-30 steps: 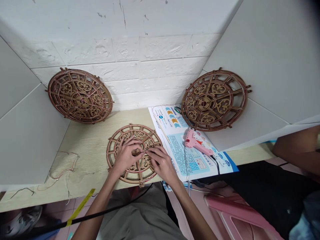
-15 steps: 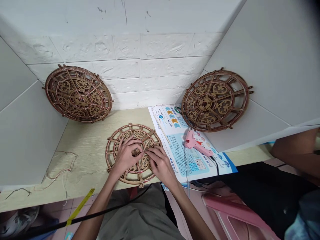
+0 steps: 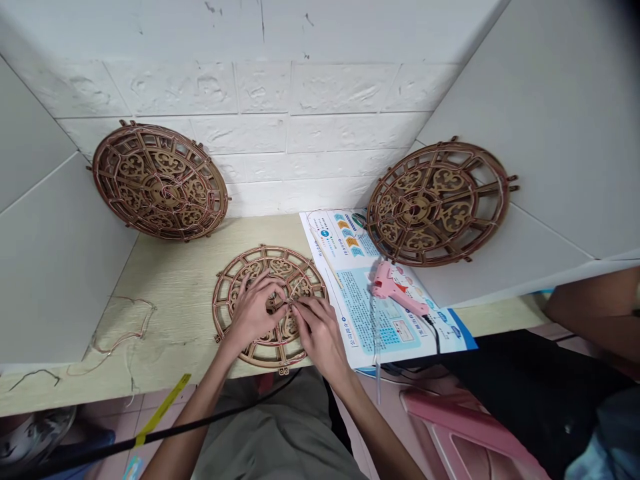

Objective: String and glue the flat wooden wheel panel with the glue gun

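Observation:
A round, bronze-coloured openwork disc (image 3: 281,268) lies flat on the table near its front edge, with reddish wires running along its rings and spokes. Over its middle, my left hand (image 3: 257,312) pinches thumb and forefinger together on a thin wire end. My right hand (image 3: 320,332) meets it from the right, its fingertips closed on the same small spot. Pale wire (image 3: 301,283) rises across the disc just above my fingers. What exactly sits between the fingertips is too small to make out clearly, and my hands cover part of the disc's centre.
Two similar discs lean upright, one at the left (image 3: 160,183) and one at the right (image 3: 440,203). A pink glue gun (image 3: 397,288) rests on a printed sheet (image 3: 360,327). Loose wires (image 3: 120,343) lie left. Another person's arm (image 3: 595,300) shows at the right.
The camera view has shifted slightly. Both hands stay over the disc's centre, fingertips still together, with the right fingers bending a little more.

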`<state>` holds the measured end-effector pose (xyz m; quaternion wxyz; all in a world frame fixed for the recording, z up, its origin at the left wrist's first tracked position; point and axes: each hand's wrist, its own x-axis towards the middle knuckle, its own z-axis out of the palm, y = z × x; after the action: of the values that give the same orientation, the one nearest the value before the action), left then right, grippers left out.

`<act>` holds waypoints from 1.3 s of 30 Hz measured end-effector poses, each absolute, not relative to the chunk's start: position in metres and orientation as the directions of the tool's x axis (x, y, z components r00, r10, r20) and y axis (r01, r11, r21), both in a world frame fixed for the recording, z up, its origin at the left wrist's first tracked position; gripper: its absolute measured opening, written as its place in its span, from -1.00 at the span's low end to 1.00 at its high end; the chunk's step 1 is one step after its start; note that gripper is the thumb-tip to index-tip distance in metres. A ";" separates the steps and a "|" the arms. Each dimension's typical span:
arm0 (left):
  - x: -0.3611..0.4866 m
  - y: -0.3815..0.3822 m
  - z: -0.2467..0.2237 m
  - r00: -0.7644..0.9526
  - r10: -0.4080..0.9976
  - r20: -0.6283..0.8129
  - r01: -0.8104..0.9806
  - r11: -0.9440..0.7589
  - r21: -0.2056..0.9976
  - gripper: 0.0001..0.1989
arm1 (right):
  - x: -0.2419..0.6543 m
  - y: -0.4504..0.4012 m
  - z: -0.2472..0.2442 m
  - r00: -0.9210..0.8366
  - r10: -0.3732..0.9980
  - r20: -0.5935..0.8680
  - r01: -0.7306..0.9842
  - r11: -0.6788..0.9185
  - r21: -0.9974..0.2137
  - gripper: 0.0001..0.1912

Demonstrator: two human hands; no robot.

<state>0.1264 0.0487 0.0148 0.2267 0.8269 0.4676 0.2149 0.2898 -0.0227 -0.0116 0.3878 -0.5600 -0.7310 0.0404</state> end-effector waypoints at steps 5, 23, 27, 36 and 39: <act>0.124 0.049 0.014 0.481 0.868 0.120 0.663 -0.450 0.598 -0.95 | 0.287 -0.024 -0.014 -0.048 0.843 0.535 0.807 0.349 -0.477 -0.75; 0.128 0.050 0.013 0.450 0.885 0.120 0.674 -0.424 0.605 -0.92 | 0.292 -0.022 -0.017 0.028 0.857 0.515 0.700 0.351 -0.622 -0.76; 0.125 0.051 0.013 0.474 0.873 0.111 0.651 -0.433 0.624 -0.93 | 0.292 -0.021 -0.019 0.045 0.861 0.507 0.707 0.331 -0.624 -0.75; 0.121 0.050 0.015 0.501 0.859 0.106 0.642 -0.451 0.620 -0.89 | 0.291 -0.019 -0.021 0.056 0.877 0.478 0.698 0.308 -0.647 -0.73; 0.122 0.049 0.017 0.499 0.861 0.094 0.647 -0.442 0.621 -0.90 | 0.291 -0.019 -0.021 0.054 0.879 0.474 0.698 0.306 -0.647 -0.74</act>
<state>0.1224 0.0487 0.0171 0.2639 0.8246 0.4573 0.2032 0.2915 -0.0189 -0.0210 0.4367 -0.5799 -0.6799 0.1037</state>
